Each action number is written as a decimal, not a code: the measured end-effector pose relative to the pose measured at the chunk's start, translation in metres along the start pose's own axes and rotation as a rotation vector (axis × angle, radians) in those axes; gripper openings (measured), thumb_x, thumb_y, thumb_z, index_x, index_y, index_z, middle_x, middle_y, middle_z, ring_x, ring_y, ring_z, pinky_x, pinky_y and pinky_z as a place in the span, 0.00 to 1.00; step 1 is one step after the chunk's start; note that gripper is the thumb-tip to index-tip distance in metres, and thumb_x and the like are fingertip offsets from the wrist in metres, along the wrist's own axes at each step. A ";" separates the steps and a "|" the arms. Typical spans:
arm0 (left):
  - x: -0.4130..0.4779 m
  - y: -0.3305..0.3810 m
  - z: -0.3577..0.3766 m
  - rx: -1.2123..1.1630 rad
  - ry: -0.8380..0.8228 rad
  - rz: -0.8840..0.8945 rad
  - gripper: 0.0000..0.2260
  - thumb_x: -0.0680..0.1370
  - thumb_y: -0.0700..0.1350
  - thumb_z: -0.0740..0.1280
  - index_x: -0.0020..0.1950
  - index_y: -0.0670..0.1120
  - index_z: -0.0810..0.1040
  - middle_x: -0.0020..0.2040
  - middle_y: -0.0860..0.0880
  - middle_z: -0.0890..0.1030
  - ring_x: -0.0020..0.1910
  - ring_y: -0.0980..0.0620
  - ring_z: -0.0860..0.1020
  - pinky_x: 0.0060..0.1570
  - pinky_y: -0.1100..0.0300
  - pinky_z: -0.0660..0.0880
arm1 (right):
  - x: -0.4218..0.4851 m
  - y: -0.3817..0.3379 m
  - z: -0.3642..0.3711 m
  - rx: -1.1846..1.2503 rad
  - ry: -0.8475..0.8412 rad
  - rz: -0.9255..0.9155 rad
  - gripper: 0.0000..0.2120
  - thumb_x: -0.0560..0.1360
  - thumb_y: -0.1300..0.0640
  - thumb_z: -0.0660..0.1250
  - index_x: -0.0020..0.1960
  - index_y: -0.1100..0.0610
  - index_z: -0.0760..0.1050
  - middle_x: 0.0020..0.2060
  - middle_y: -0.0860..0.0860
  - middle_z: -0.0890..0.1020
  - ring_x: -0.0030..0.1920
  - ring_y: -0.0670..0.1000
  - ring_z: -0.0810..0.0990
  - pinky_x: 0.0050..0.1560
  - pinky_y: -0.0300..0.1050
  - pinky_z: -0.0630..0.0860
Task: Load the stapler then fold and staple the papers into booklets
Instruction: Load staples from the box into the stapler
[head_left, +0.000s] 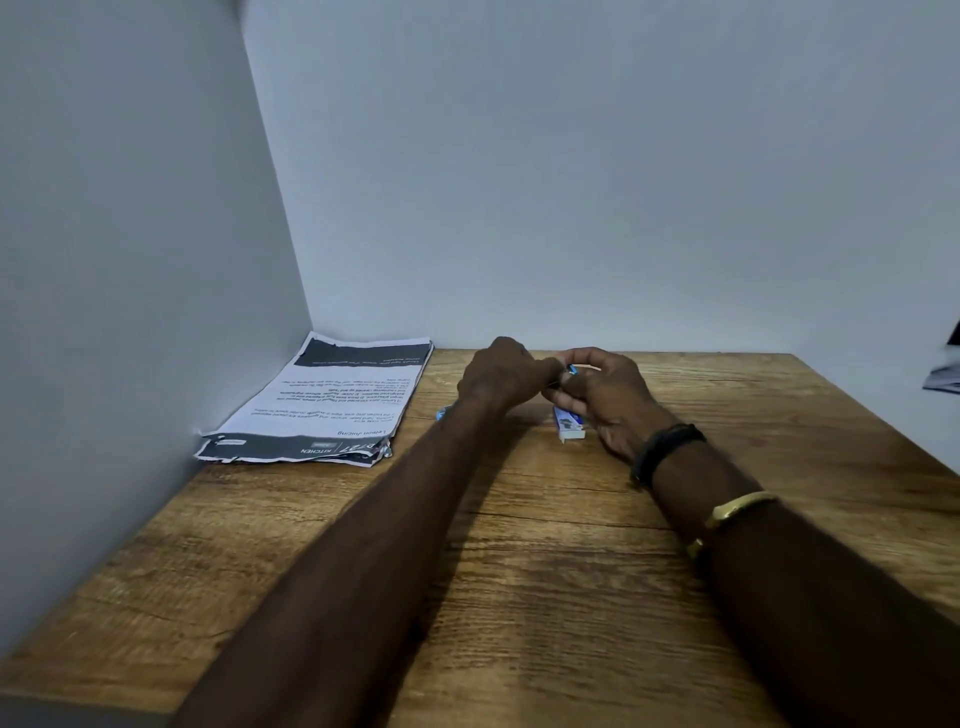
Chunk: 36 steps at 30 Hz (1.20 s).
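1. Head view: both hands meet over the wooden table (519, 571).
2. Under the right hand (608, 395) lies a small staple box (569, 425), its long side pointing near to far.
3. Left hand (498, 374) and right hand pinch one small blue thing (571, 370); I cannot tell what it is.
4. Left of the hands, beside the wall, the papers (327, 405) lie flat, long side pointing away.

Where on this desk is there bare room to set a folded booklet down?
The wooden desk is bare across its near half, and along its right side. The far left corner holds the paper stack; the far middle is crowded by both hands and the small staple box.
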<state>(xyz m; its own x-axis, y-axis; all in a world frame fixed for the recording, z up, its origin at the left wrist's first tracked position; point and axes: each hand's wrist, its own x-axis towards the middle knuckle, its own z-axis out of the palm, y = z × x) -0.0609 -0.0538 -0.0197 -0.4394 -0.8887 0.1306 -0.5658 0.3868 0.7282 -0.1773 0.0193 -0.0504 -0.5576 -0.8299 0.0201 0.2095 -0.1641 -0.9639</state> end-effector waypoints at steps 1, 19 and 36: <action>0.001 -0.001 0.000 -0.018 -0.003 -0.009 0.19 0.71 0.61 0.71 0.36 0.45 0.78 0.34 0.49 0.78 0.39 0.47 0.77 0.38 0.58 0.70 | 0.000 0.000 0.001 -0.004 -0.006 0.004 0.10 0.77 0.75 0.66 0.47 0.62 0.81 0.50 0.63 0.84 0.48 0.59 0.87 0.45 0.47 0.86; -0.003 0.008 -0.004 -0.085 -0.084 -0.093 0.17 0.66 0.56 0.69 0.42 0.44 0.85 0.30 0.51 0.86 0.26 0.54 0.81 0.31 0.64 0.74 | -0.006 -0.002 0.001 0.000 0.019 0.036 0.11 0.77 0.76 0.64 0.48 0.63 0.80 0.52 0.65 0.83 0.48 0.60 0.87 0.45 0.47 0.86; -0.013 0.004 -0.010 -0.024 0.095 0.154 0.08 0.74 0.47 0.68 0.43 0.45 0.86 0.43 0.49 0.87 0.48 0.47 0.84 0.49 0.55 0.79 | -0.006 -0.007 -0.003 0.061 0.046 0.108 0.11 0.77 0.77 0.63 0.48 0.64 0.80 0.53 0.64 0.82 0.48 0.59 0.86 0.39 0.43 0.85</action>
<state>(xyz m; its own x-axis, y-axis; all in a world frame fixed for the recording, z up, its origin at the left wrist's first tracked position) -0.0508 -0.0435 -0.0114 -0.4510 -0.8390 0.3045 -0.4793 0.5154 0.7104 -0.1781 0.0272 -0.0448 -0.5652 -0.8193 -0.0969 0.3179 -0.1080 -0.9419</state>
